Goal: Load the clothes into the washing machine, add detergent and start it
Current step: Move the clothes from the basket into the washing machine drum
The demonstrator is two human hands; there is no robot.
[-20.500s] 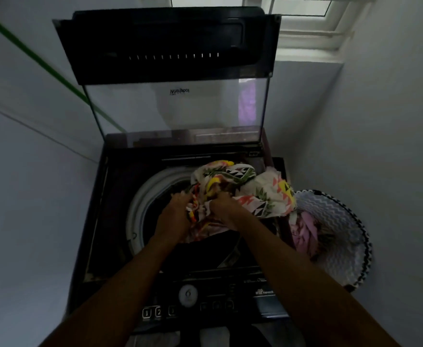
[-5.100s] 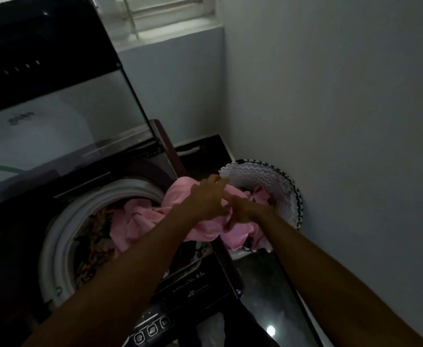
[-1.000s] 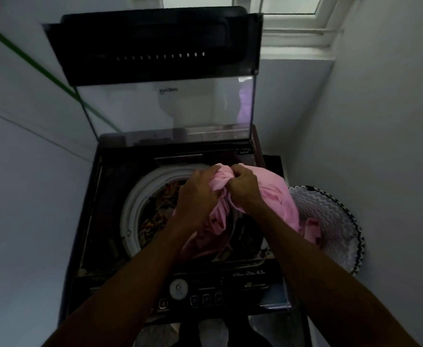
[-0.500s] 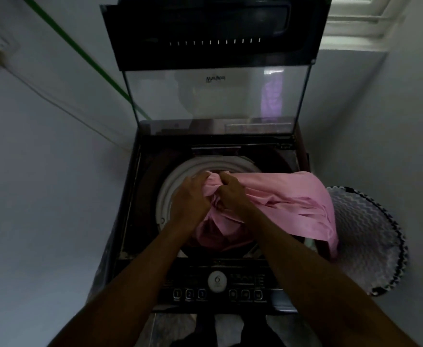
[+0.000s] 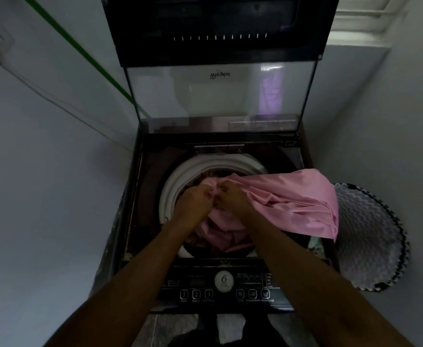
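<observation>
A dark top-loading washing machine (image 5: 145, 196) stands in front of me with its glass lid (image 5: 218, 96) raised. A pink garment (image 5: 295, 204) lies across the white drum rim (image 5: 180, 176), part bunched in the drum and part draped over the machine's right side. My left hand (image 5: 195, 204) and my right hand (image 5: 233, 199) sit close together over the drum, both gripping the bunched pink cloth. Darker patterned clothes show dimly in the drum behind the hands. The control panel (image 5: 224, 284) with a round dial and buttons is at the near edge.
A round laundry basket (image 5: 370, 236) with a zigzag pattern stands on the floor right of the machine, against the wall. Walls close in on both sides. A green line (image 5: 80, 48) and a thin cable run along the left wall. A window ledge is at top right.
Both hands have sunk a little lower into the drum with the pink garment. The draped part still hangs over the right side. The view has shifted slightly.
</observation>
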